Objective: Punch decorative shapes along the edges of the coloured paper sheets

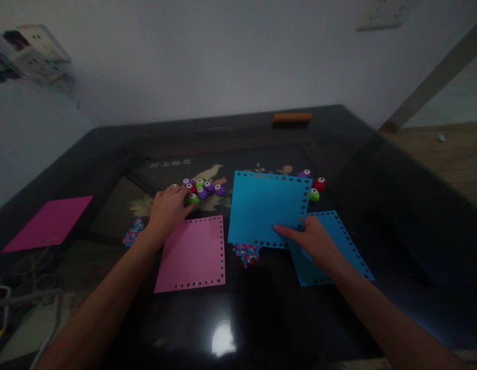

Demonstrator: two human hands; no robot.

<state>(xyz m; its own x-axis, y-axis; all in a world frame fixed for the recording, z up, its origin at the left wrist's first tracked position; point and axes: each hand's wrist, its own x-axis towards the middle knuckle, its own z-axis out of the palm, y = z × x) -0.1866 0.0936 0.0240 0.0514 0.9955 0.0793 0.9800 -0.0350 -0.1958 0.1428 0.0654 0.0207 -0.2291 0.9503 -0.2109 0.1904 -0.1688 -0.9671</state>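
Note:
My right hand (313,239) pinches the lower edge of a blue paper sheet (267,205) with punched holes along its border, held over a second blue punched sheet (338,252). My left hand (167,208) rests curled on a cluster of small coloured paper punches (205,189), its fingers closed around a green one (192,198). A pink punched sheet (194,254) lies flat just below that hand. Three more small punches (315,186) sit beyond the blue sheet's far right corner.
A magenta sheet (49,222) lies at the table's left. Piles of confetti lie by the pink sheet (133,232) and under the blue sheet (246,253). An orange bar (292,116) rests at the dark glossy table's (396,205) far edge. Cables lie at lower left.

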